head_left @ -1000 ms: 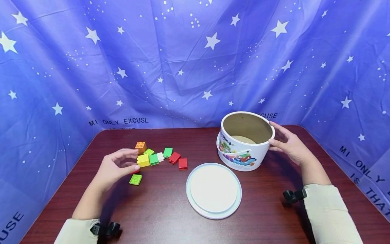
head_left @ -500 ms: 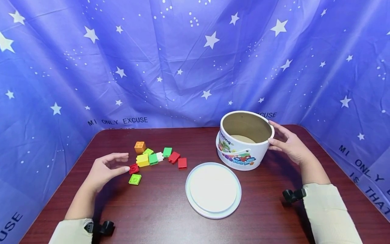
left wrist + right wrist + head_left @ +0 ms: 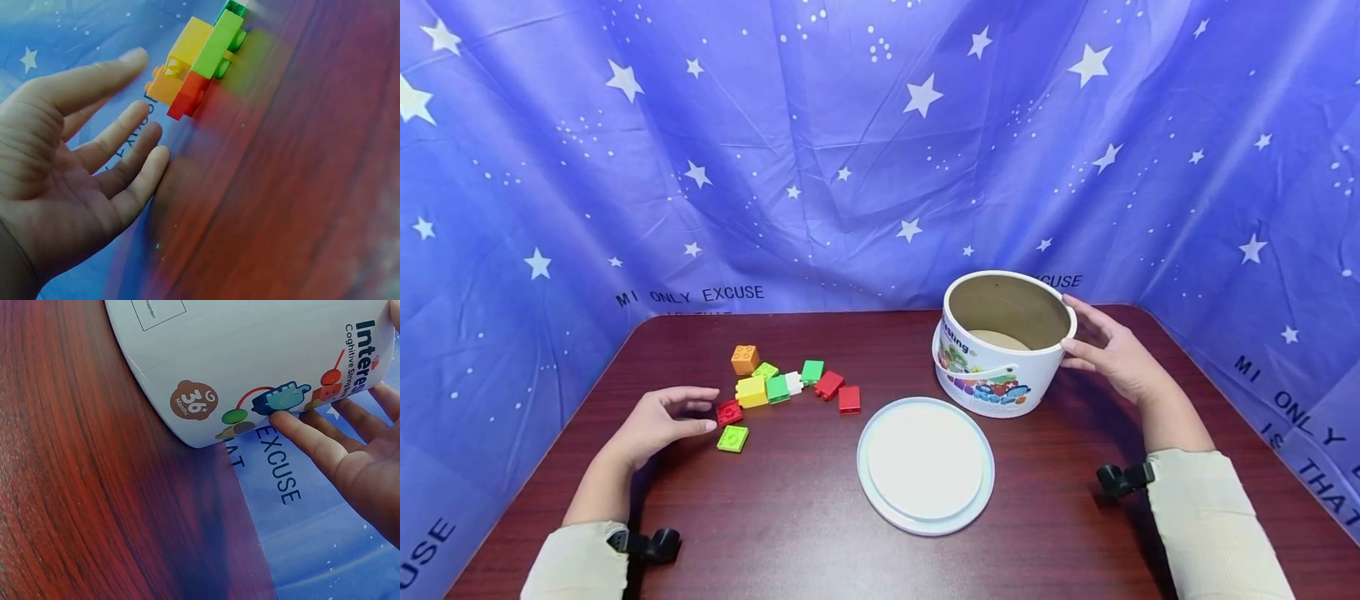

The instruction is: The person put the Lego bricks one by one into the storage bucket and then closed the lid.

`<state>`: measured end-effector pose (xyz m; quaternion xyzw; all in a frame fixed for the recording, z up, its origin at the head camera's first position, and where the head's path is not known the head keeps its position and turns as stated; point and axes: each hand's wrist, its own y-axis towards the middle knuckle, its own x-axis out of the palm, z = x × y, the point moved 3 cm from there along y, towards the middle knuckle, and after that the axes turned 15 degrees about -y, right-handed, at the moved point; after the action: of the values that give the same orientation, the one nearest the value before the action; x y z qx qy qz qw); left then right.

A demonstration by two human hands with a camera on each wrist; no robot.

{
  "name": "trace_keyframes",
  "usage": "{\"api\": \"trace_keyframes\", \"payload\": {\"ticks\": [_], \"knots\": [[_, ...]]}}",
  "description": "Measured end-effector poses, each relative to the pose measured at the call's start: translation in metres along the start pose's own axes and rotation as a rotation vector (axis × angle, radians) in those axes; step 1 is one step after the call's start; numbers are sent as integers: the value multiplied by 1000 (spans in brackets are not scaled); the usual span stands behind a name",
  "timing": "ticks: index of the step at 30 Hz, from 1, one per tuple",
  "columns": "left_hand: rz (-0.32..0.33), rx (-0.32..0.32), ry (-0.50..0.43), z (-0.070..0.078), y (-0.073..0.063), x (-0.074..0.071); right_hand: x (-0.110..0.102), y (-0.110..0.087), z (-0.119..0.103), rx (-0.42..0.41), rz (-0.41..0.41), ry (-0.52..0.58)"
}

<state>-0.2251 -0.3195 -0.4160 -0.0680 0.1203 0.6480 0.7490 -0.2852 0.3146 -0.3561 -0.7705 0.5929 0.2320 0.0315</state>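
My left hand hovers low at the left of a cluster of toy building bricks, fingers spread and holding nothing. Nearest its fingertips lie a flat red brick and a flat lime-green brick. Just beyond are a yellow brick, an orange brick and a green brick. In the left wrist view the bricks appear past the loosely extended fingers. My right hand rests against the right side of a white bucket, fingertips at its rim and outer wall.
A round white lid lies flat on the dark red wooden table, in front of the bucket. Two red bricks and another green brick lie right of the cluster. A blue starry cloth encloses the table.
My left hand has drawn back leftward from over the bricks, uncovering the flat red one, and dipped slightly. The right hand and bucket have stayed in place.
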Motion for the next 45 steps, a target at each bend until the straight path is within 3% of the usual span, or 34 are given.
{"api": "trace_keyframes", "payload": {"ticks": [6,12,22,31,38,45], "knots": [[-101,-9,52,-2,9,4,-1,0,1,-3,5,10],[-131,2,136,-5,16,8,0,0,0,1,-1,16],[-92,4,174,-6,20,9,0,1,-1,-6,-3,10],[14,34,152,2,15,4,1,1,-1,-7,-3,26],[71,41,24,12,11,3,2,1,-2,-1,-3,33],[90,63,-33,25,9,8,2,0,-1,0,6,23]]}}
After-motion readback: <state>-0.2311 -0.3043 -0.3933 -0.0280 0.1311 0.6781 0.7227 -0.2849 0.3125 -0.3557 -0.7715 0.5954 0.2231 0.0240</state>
